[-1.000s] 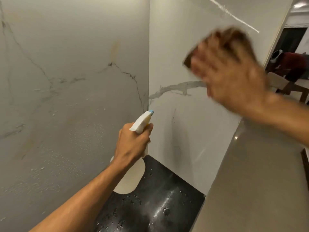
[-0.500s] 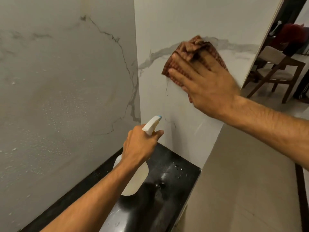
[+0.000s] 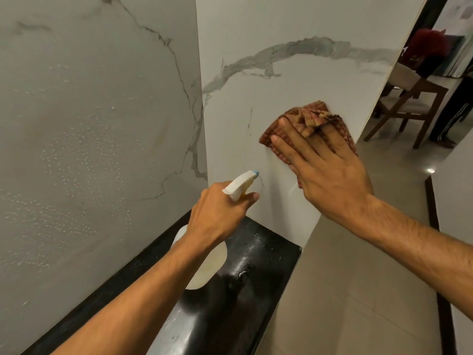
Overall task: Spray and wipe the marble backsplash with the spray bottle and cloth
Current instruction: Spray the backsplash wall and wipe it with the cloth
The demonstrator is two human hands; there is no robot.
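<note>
A crumpled reddish-brown checked cloth (image 3: 311,121) is being pressed flat against the white grey-veined marble backsplash (image 3: 281,98) by the right hand (image 3: 325,162), fingers spread. Below and to its left, a white plastic spray bottle (image 3: 240,185) is being gripped by the left hand (image 3: 217,213), fingers curled closed, above the wet black tabletop (image 3: 250,278).
</note>
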